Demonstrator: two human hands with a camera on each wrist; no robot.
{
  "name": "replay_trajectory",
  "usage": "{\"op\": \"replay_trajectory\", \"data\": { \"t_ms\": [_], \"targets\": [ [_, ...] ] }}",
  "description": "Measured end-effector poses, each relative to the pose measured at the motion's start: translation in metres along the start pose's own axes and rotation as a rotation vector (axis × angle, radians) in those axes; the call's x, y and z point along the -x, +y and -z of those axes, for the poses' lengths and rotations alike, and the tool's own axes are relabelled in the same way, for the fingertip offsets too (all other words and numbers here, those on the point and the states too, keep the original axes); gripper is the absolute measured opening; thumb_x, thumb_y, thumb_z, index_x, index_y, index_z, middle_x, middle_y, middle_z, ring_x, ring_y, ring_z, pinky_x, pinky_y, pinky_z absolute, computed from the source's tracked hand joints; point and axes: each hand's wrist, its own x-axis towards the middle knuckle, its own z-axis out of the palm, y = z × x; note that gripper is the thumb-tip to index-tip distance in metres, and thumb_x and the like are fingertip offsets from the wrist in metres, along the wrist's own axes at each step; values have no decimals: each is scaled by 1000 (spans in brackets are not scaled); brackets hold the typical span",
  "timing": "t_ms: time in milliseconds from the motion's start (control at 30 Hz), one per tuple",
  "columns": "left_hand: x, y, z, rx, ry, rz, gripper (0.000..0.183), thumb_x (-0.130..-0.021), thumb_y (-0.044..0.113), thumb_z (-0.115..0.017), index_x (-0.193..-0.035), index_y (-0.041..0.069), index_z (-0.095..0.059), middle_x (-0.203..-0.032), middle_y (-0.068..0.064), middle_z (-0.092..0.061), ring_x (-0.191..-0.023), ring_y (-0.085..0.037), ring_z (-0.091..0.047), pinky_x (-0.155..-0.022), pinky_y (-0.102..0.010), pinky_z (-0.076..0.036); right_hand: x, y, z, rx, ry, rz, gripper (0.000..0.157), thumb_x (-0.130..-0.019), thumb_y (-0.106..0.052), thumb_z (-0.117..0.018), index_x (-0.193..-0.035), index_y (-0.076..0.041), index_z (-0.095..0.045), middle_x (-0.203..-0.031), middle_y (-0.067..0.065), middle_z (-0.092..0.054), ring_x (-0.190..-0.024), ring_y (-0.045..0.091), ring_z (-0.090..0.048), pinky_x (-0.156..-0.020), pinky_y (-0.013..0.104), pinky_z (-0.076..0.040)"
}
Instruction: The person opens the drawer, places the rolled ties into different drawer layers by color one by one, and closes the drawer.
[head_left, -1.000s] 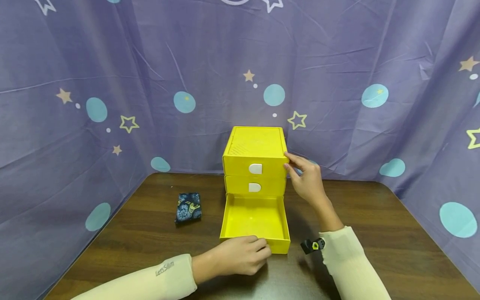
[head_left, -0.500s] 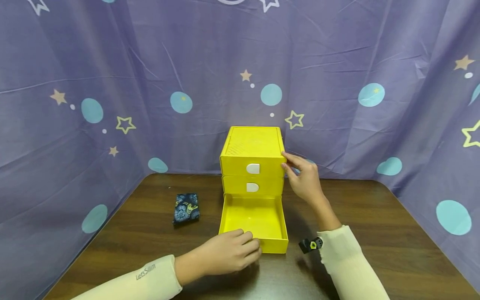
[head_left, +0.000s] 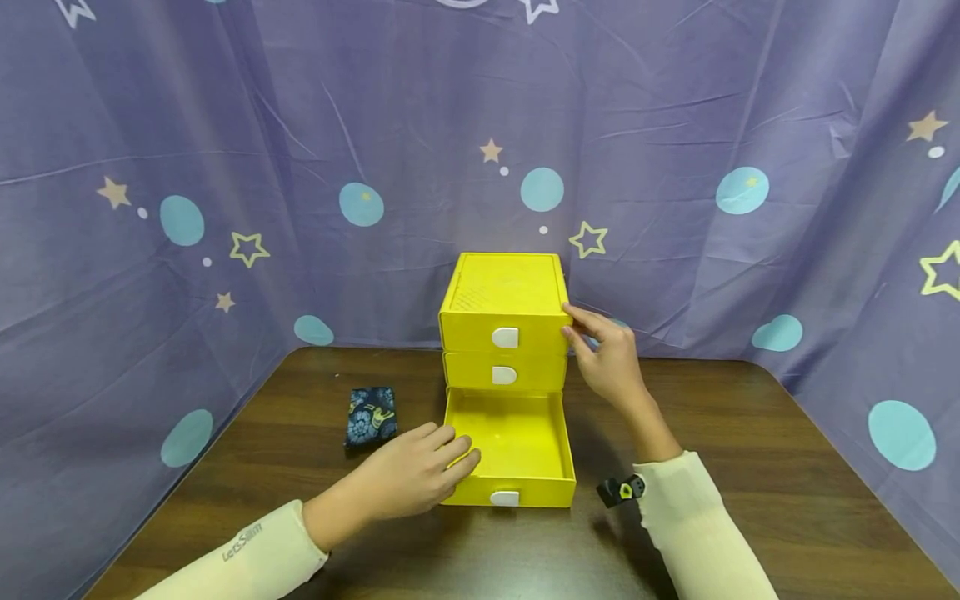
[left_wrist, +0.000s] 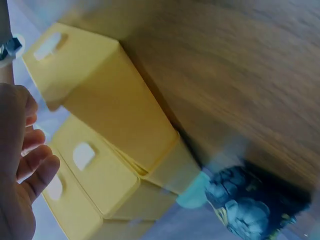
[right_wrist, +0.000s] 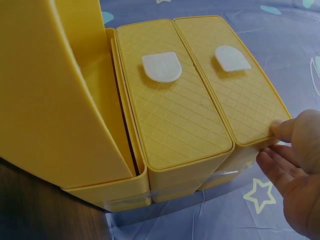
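Observation:
A yellow drawer cabinet (head_left: 510, 283) with three drawers stands on the table. Its bottom drawer (head_left: 521, 437) is pulled out and bare inside, with a white tab handle (head_left: 505, 498) on the front. The two upper drawers are pushed in. My right hand (head_left: 611, 354) grips the cabinet's upper right front edge, thumb on the front face in the right wrist view. Over the drawer's left front corner hovers my left hand (head_left: 420, 471), fingers loosely bent and holding nothing. A dark blue flower-patterned cloth pouch (head_left: 371, 417) lies left of the cabinet, beyond this hand.
The brown wooden table (head_left: 720, 500) extends to both sides of the cabinet. Behind it hangs a purple curtain (head_left: 420, 108) with stars and blue dots. A small black wrist device (head_left: 621, 491) sits at the right sleeve's cuff.
My left hand has moved off the bottom drawer's front, leftward and slightly up, uncovering the white handle. The right hand keeps its grip on the cabinet; the drawer stays pulled out.

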Motion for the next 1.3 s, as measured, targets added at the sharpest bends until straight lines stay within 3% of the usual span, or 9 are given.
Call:
{"op": "replay_trajectory", "data": {
  "t_ms": [167,400,500,667,833,1000,1300],
  "targets": [
    [14,-10,1,5,-24,53,40,-88,31,-72,-122,11,-66,-110,-5,-64,-90,-22,-56,-74,-31,-51,0,0,-1,4,-2,1,35,-90,3,-76,-124,3,-72,-117,18,-74,-92,31,-74,-81,42,-61],
    [37,-24,-15,76,-38,145,30,-99,23,-46,-117,8,-64,-107,-7,-61,-88,-25,-55,-71,-33,-52,0,-1,0,4,-3,-7,34,-90,2,-75,-124,3,-72,-118,18,-73,-93,30,-74,-83,38,-60],
    [49,-30,-21,96,-66,185,26,-95,21,-57,-116,8,-63,-107,-7,-61,-89,-25,-55,-73,-34,-53,1,-1,1,1,-4,-12,34,-90,2,-75,-124,3,-72,-117,17,-73,-92,30,-75,-82,37,-60],
    [67,-39,-29,104,-159,260,39,-86,23,-78,-119,7,-64,-111,-7,-61,-93,-24,-56,-75,-34,-54,0,-1,1,-3,-6,-12,34,-91,2,-75,-125,2,-72,-117,17,-74,-92,30,-75,-83,37,-60],
    [82,-45,-37,157,-252,346,47,-87,27,-81,-124,5,-63,-116,-9,-61,-100,-26,-59,-80,-38,-57,0,-1,0,-6,-8,-11,34,-91,2,-75,-125,3,-71,-117,17,-73,-92,30,-75,-83,37,-60],
    [91,-50,-43,186,-318,414,55,-84,27,-85,-126,2,-60,-114,-10,-58,-97,-28,-58,-80,-38,-56,1,-1,0,-14,-10,-17,35,-91,2,-74,-125,3,-71,-118,18,-73,-93,30,-74,-84,36,-59],
    [93,-55,-53,214,-399,480,63,-79,28,-88,-126,-2,-59,-117,-15,-58,-103,-32,-57,-85,-43,-55,1,0,-1,-16,-8,-11,35,-91,3,-74,-125,4,-71,-117,18,-73,-92,30,-74,-84,38,-60]
  ]
}}
